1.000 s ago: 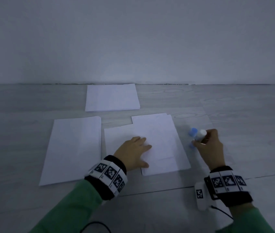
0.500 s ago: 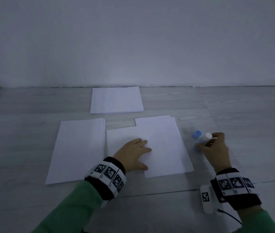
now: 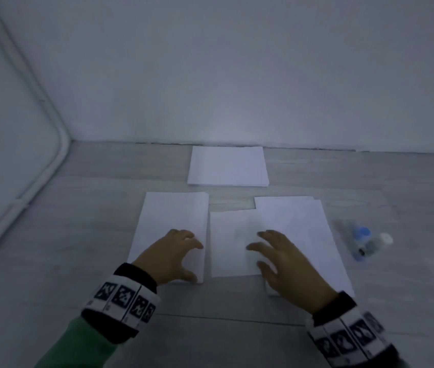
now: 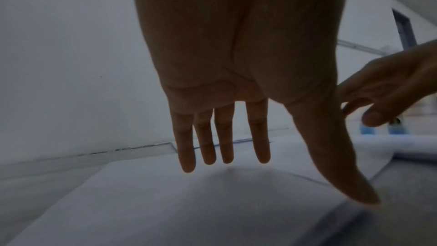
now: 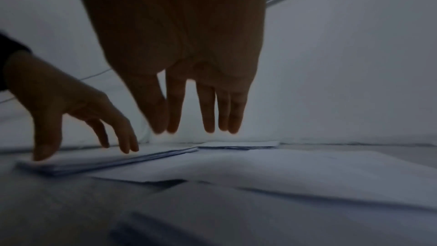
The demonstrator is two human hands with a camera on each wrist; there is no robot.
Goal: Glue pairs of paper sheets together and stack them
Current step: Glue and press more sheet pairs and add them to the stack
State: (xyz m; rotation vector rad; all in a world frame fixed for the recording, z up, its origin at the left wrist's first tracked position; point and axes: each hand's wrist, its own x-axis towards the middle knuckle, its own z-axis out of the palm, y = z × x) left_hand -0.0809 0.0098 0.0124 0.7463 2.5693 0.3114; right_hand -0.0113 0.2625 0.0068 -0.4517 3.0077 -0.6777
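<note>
White paper lies on a grey floor. My left hand hovers with spread fingers over the near right corner of the left pile, its thumb close to the pile's edge. My right hand is open above the middle sheet, which overlaps the right-hand sheets. Both hands hold nothing. The glue stick and its blue cap lie on the floor to the right of the sheets. In the right wrist view the fingers hang straight above the paper.
A further stack of white sheets lies near the back wall. A white conduit runs along the left wall and floor edge.
My right hand let go of the glue stick and moved left over the middle sheet. My left hand left the middle sheet and moved to the left pile. The camera turned left.
</note>
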